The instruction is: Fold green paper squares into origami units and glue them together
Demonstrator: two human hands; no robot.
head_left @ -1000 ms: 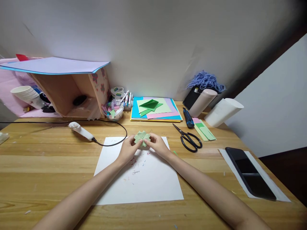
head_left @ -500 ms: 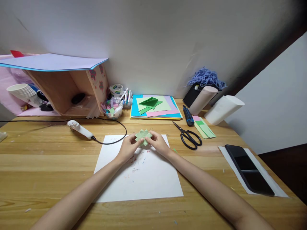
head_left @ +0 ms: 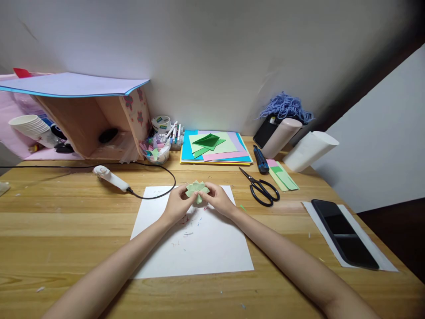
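Between my hands is a small pale green folded-paper flower [head_left: 197, 188] with several pointed petals. My left hand [head_left: 179, 203] pinches its left side, and my right hand [head_left: 217, 198] grips its right side. Both thumbs meet near its front edge, and part of its underside is hidden by the fingers. Under my hands lies a white sheet of paper [head_left: 212, 252] with small coloured marks. Black scissors [head_left: 262, 188] rest to the right, and a white glue gun [head_left: 111, 178] with a black cord lies to the left.
Stacked coloured paper [head_left: 217, 157], a tub of scraps [head_left: 156, 153] and markers [head_left: 175, 133] stand at the back. A utility knife [head_left: 260, 159], paper strips [head_left: 282, 177], paper rolls [head_left: 310, 153] and a phone [head_left: 345, 235] are on the right. A cardboard box [head_left: 136, 115] stands back left.
My thumbs have moved closer together at the front of the paper flower. Its petals look more tilted and pressed together than before. Both hands keep their hold.
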